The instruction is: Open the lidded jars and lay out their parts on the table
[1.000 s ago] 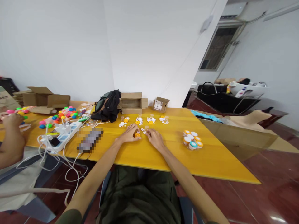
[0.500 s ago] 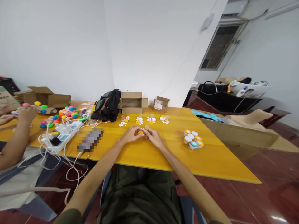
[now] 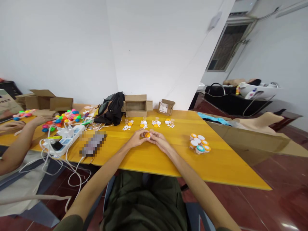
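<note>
Over the middle of the yellow table [image 3: 168,163], my left hand [image 3: 137,138] and my right hand [image 3: 158,140] meet around a small orange round lid [image 3: 147,135] with a white part on it. Both hands have their fingers closed on this piece, and the fingers partly hide it. Just beyond them lie several small groups of parts: white and orange discs [image 3: 156,125], white gear-like pieces and clear cups [image 3: 172,121]. Off to the right stands a cluster of small clear jars [image 3: 199,143] with orange, white and teal lids.
An open cardboard box [image 3: 136,107], a smaller box [image 3: 166,107] and a black bag [image 3: 113,110] line the back. To my left lie a phone [image 3: 93,144], a power strip [image 3: 64,141] with cables, and colourful balls [image 3: 71,115] near a co-worker's hands [image 3: 39,121].
My hands have drawn closer together, and the orange lid is now tilted up between them. The co-worker's hands have come down, leaving a string of colourful balls on the table.
</note>
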A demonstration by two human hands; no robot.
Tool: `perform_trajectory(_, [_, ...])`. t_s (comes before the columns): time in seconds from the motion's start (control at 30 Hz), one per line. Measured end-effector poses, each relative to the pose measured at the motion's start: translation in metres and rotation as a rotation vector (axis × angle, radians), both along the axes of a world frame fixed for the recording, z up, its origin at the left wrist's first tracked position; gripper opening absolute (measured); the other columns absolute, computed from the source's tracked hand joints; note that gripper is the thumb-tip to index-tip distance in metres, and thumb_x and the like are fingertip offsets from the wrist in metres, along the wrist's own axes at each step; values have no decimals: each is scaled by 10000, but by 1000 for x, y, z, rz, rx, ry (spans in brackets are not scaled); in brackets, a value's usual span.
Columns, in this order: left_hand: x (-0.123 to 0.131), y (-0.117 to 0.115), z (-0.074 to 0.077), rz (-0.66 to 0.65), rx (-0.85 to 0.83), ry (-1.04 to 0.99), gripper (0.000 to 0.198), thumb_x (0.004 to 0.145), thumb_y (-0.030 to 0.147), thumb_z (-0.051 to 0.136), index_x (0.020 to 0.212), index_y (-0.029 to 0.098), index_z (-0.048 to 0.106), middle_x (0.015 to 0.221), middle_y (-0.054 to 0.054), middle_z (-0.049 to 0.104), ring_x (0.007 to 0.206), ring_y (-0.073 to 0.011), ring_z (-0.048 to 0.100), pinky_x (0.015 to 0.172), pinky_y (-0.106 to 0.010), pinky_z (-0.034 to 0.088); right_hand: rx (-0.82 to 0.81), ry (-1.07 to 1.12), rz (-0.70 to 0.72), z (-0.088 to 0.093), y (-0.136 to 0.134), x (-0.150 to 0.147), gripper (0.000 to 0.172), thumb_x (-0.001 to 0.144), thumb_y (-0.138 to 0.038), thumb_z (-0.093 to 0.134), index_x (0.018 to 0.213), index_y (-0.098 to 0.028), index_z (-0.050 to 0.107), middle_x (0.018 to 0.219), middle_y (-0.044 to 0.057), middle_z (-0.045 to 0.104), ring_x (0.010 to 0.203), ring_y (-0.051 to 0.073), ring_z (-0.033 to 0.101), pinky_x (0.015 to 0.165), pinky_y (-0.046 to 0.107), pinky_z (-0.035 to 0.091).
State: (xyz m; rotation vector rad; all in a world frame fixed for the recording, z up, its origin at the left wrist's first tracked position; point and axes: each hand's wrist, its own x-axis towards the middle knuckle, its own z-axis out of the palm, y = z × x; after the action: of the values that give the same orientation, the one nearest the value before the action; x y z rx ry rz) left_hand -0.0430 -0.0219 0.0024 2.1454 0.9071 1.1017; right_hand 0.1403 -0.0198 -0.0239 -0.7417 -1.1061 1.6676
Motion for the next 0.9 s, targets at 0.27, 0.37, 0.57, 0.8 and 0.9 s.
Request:
perform_trajectory(0.27, [-1, 3, -4, 24, -1, -6, 266, 800, 392, 724, 974, 193, 694, 883, -32, 651, 782, -171, 548, 757, -302, 476, -20, 8, -14, 1, 1, -2, 410, 504, -411, 945, 761, -214, 694, 807, -11, 723, 769, 139, 697, 865, 322, 592])
perform_trajectory(0.37, [-1, 2, -3, -21, 20, -30, 390, 787, 392, 751, 1123, 209, 673, 1005, -58, 662, 884, -198, 577, 822, -326, 490, 2, 1, -12, 1, 1, -2, 386, 545, -418, 927, 780, -217, 697, 847, -1, 727, 807, 153, 698, 876, 340, 591])
perform_trajectory(0.57, [-2, 3, -3, -21, 32, -3, 299, 839, 415, 702, 1047, 202, 707, 958, -67, 634, 863, -202, 565, 847, -356, 494, 32, -30, -38, -3, 3, -1, 377, 570, -440, 910, 781, -221, 688, 846, -1, 715, 805, 153, 690, 891, 361, 587])
perform_trajectory(0.8, [-1, 2, -3, -45, 38, -6, 385, 818, 368, 730, 1163, 209, 666, 1036, -74, 646, 925, -213, 575, 880, -357, 486, 59, -35, -69, -2, 1, -2, 439, 533, -513, 906, 779, -223, 686, 869, 13, 720, 854, 174, 683, 832, 334, 586])
perform_trajectory(0.9, [-1, 1, -2, -54, 43, 12, 298, 850, 345, 686, 1110, 201, 686, 968, -63, 642, 874, -202, 562, 839, -344, 484, 56, -26, -67, -1, 0, -3, 432, 526, -507, 909, 762, -225, 684, 841, -4, 708, 815, 154, 674, 848, 335, 579])
